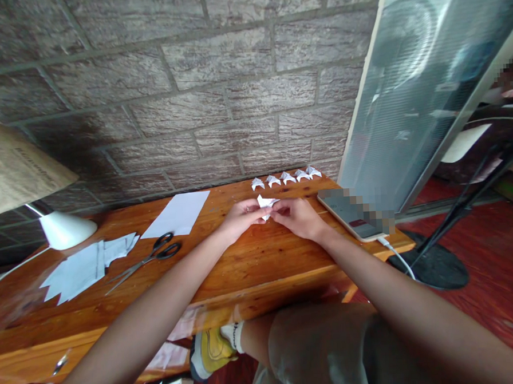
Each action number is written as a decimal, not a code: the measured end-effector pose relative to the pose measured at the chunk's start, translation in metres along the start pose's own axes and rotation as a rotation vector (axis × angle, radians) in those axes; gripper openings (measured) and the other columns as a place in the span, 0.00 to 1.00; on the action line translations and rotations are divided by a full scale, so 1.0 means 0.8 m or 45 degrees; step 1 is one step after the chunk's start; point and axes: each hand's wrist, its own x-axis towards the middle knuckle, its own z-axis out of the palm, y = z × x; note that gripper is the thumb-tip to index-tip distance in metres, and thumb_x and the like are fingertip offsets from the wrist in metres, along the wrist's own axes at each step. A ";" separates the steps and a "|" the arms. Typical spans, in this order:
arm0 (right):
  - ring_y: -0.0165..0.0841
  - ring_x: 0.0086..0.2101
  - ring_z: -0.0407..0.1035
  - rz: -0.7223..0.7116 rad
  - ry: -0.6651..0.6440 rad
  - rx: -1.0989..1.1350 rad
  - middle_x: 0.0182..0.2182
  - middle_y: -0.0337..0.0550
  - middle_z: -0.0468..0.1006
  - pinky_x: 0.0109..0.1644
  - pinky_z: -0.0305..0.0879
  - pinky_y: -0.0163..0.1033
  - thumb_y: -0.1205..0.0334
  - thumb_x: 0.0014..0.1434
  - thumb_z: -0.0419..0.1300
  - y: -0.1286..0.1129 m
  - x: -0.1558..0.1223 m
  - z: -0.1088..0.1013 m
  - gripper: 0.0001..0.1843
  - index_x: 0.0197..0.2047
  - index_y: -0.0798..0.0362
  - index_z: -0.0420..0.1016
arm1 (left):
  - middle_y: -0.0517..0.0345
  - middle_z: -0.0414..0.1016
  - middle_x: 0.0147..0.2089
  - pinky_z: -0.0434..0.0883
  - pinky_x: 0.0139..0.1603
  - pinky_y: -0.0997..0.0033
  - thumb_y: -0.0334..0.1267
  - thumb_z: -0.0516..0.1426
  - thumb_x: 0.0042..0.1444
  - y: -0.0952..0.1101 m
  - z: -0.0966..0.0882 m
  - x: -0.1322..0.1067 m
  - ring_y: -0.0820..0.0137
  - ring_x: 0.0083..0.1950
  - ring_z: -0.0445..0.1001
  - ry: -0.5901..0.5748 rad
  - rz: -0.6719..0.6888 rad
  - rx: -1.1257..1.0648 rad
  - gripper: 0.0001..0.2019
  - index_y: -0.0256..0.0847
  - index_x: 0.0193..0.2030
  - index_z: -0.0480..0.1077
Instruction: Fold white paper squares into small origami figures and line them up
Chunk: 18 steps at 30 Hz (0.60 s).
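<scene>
Between my two hands, above the middle of the wooden table (pixel 243 273), is a small folded piece of white paper (pixel 265 202). My left hand (pixel 243 217) pinches its left side, thumb in front. From the right, my right hand (pixel 298 215) grips the paper's other edge with thumb and fingertips; its other fingers are curled. Behind the hands, several small folded paper shapes (pixel 287 178) stand in a row along the table's back edge. Black-handled scissors (pixel 152 255) lie with blades apart, left of my hands. A blank white sheet (pixel 178 213) rests beyond them.
Cut paper pieces (pixel 86 267) are piled on the left near a white lamp (pixel 67 229). A tablet (pixel 347 213) with a white charging cable (pixel 398 254) lies at the right end. A brick wall (pixel 191 103) rises behind. A black round stand base (pixel 441 262) is on the floor.
</scene>
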 end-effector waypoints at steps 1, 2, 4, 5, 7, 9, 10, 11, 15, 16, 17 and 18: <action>0.35 0.32 0.74 -0.005 0.006 -0.027 0.31 0.42 0.82 0.39 0.66 0.37 0.63 0.55 0.60 -0.002 -0.001 0.001 0.08 0.33 0.54 0.81 | 0.51 0.79 0.40 0.71 0.39 0.70 0.46 0.68 0.43 -0.001 -0.001 0.000 0.71 0.37 0.74 -0.001 0.011 0.016 0.18 0.38 0.39 0.78; 0.35 0.32 0.74 -0.006 0.017 -0.048 0.30 0.42 0.82 0.39 0.66 0.36 0.64 0.54 0.60 -0.003 -0.002 0.001 0.07 0.33 0.53 0.81 | 0.52 0.80 0.40 0.71 0.39 0.70 0.47 0.67 0.44 -0.001 -0.002 0.001 0.71 0.37 0.74 0.005 0.030 0.040 0.18 0.38 0.39 0.79; 0.35 0.32 0.74 0.005 0.042 -0.061 0.30 0.42 0.82 0.38 0.66 0.36 0.63 0.55 0.60 -0.004 -0.002 0.002 0.07 0.33 0.53 0.81 | 0.53 0.80 0.35 0.70 0.39 0.69 0.48 0.67 0.44 0.000 -0.004 0.001 0.70 0.35 0.74 0.033 0.093 0.117 0.16 0.37 0.34 0.79; 0.35 0.32 0.74 0.013 0.055 -0.048 0.30 0.42 0.82 0.39 0.67 0.37 0.62 0.55 0.60 -0.004 -0.002 0.003 0.08 0.33 0.53 0.81 | 0.53 0.79 0.33 0.70 0.39 0.69 0.48 0.67 0.44 0.001 -0.004 0.001 0.70 0.34 0.73 0.055 0.135 0.159 0.15 0.37 0.32 0.79; 0.35 0.33 0.75 0.031 0.075 0.029 0.32 0.43 0.82 0.40 0.67 0.37 0.60 0.55 0.60 -0.002 -0.001 0.004 0.09 0.34 0.53 0.81 | 0.54 0.79 0.31 0.69 0.39 0.69 0.48 0.67 0.44 0.004 -0.002 0.000 0.70 0.33 0.73 0.099 0.212 0.206 0.15 0.37 0.30 0.78; 0.35 0.34 0.75 0.053 0.075 0.135 0.34 0.44 0.82 0.41 0.68 0.38 0.58 0.55 0.60 0.001 0.001 0.005 0.10 0.35 0.55 0.80 | 0.54 0.79 0.31 0.69 0.39 0.69 0.48 0.67 0.45 0.006 0.002 0.000 0.70 0.33 0.73 0.135 0.226 0.188 0.15 0.37 0.30 0.78; 0.35 0.34 0.75 0.065 0.076 0.181 0.34 0.45 0.82 0.42 0.68 0.38 0.58 0.55 0.60 0.003 0.002 0.005 0.10 0.35 0.55 0.80 | 0.54 0.79 0.31 0.69 0.38 0.70 0.48 0.67 0.44 0.006 0.003 0.001 0.70 0.33 0.73 0.149 0.201 0.157 0.15 0.37 0.31 0.78; 0.35 0.34 0.75 0.075 0.082 0.215 0.34 0.45 0.82 0.42 0.68 0.38 0.57 0.55 0.61 0.004 0.002 0.005 0.10 0.34 0.55 0.79 | 0.54 0.79 0.31 0.69 0.37 0.70 0.47 0.67 0.43 0.006 0.005 0.001 0.70 0.33 0.73 0.161 0.161 0.117 0.15 0.36 0.32 0.78; 0.33 0.32 0.74 0.036 0.115 0.262 0.31 0.43 0.81 0.43 0.68 0.37 0.57 0.55 0.61 0.004 0.002 0.005 0.10 0.36 0.55 0.77 | 0.53 0.79 0.33 0.71 0.36 0.70 0.45 0.69 0.39 0.004 0.005 0.005 0.70 0.34 0.74 0.183 0.011 -0.055 0.18 0.34 0.35 0.77; 0.32 0.32 0.73 0.008 0.115 0.260 0.31 0.42 0.80 0.42 0.68 0.37 0.56 0.56 0.61 0.003 0.001 0.005 0.11 0.38 0.54 0.77 | 0.53 0.79 0.33 0.71 0.37 0.70 0.44 0.69 0.39 0.003 0.004 0.005 0.70 0.34 0.75 0.186 -0.004 -0.079 0.18 0.34 0.35 0.76; 0.31 0.31 0.73 -0.025 0.108 0.250 0.32 0.42 0.80 0.42 0.68 0.36 0.56 0.56 0.61 0.001 0.000 0.004 0.12 0.40 0.54 0.76 | 0.53 0.79 0.34 0.71 0.37 0.70 0.43 0.69 0.40 0.003 0.003 0.006 0.71 0.34 0.75 0.188 -0.014 -0.097 0.18 0.34 0.35 0.76; 0.31 0.31 0.73 -0.063 0.096 0.231 0.33 0.41 0.80 0.41 0.68 0.36 0.56 0.56 0.62 -0.001 -0.001 0.004 0.13 0.42 0.53 0.75 | 0.53 0.79 0.34 0.71 0.38 0.71 0.43 0.69 0.40 0.002 0.001 0.006 0.71 0.35 0.75 0.192 -0.021 -0.115 0.17 0.34 0.35 0.76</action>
